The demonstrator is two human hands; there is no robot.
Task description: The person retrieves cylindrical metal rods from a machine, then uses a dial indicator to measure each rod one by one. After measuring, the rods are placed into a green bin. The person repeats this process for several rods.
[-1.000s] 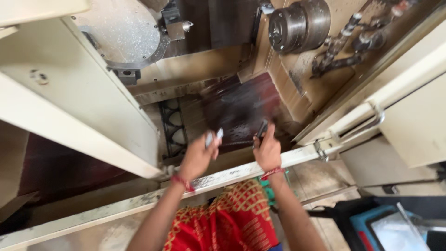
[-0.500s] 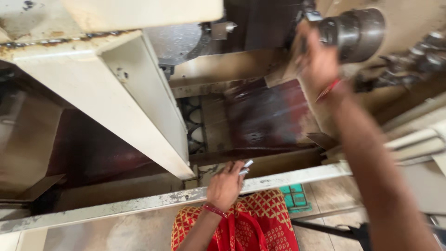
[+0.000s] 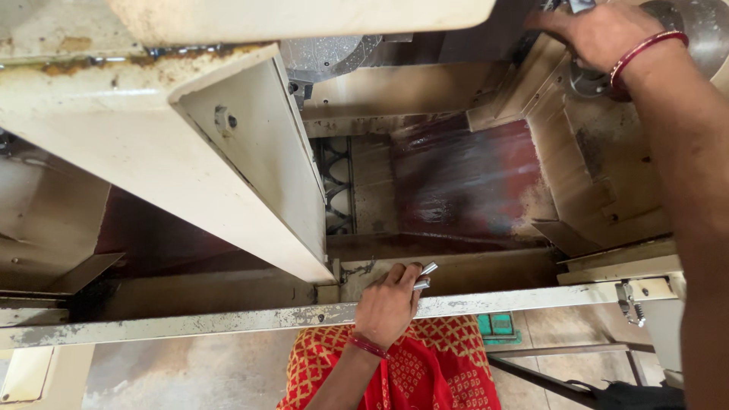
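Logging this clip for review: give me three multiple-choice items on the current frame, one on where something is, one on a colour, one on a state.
1. Where is the left hand?
A. On the worn cream metal front rail
B. Up at the chuck
C. On the floor

2. What colour is the bangle on the right wrist?
A. Blue
B. Red
C. Green

3. How is the left hand?
A. Open and flat
B. Out of view
C. Closed around small shiny metal pins

Answers:
1 A, its knuckles sit at the rail's upper edge.
2 B, a red band circles the wrist of the right hand, which reaches to the round grey metal chuck.
3 C, curled fingers with pin ends sticking out.
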